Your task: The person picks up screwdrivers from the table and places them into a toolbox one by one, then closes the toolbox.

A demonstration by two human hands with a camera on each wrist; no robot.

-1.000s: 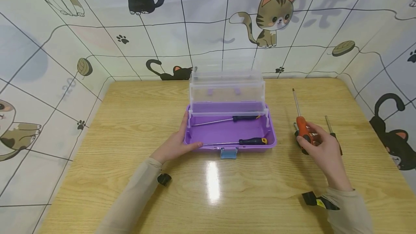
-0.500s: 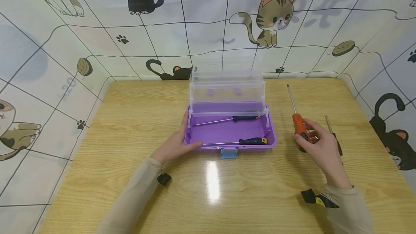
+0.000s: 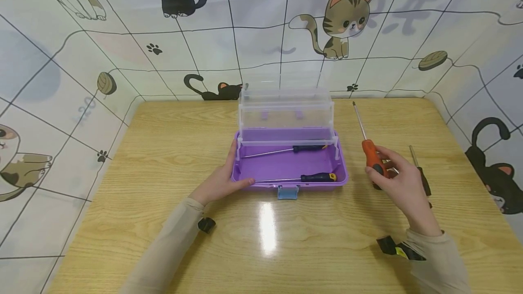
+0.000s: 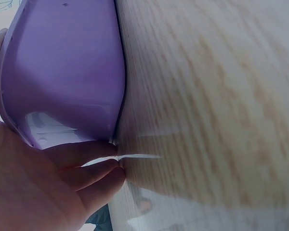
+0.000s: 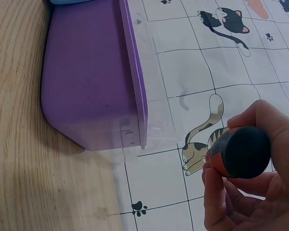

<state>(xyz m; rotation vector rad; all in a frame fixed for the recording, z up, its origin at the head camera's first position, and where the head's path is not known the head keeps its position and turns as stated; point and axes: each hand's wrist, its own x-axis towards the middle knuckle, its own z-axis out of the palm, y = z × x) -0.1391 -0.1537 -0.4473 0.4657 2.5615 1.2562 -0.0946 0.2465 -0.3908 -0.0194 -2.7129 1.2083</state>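
Note:
An open purple toolbox (image 3: 289,167) with a raised clear lid (image 3: 286,117) stands mid-table. Two dark-handled screwdrivers lie inside: one screwdriver (image 3: 309,148) toward the back, another screwdriver (image 3: 318,177) along the front wall. My left hand (image 3: 220,183) holds the box's front left corner, thumb over the front rim and fingers along the left end wall. Right of the box, my right hand (image 3: 402,185) pinches an orange-and-black screwdriver (image 3: 372,154) by its handle, shaft pointing away toward the back. In the right wrist view, the dark butt of its handle faces the camera.
A dark-handled screwdriver (image 3: 424,180) lies on the wooden table (image 3: 171,135) just right of my right hand. The box's blue latch (image 3: 288,193) hangs down in front. A cat-patterned backdrop (image 3: 261,44) rises behind the table and along both sides.
My right hand has shifted slightly left toward the box, carrying the orange-and-black screwdriver with it. My left hand and the toolbox have stayed put.

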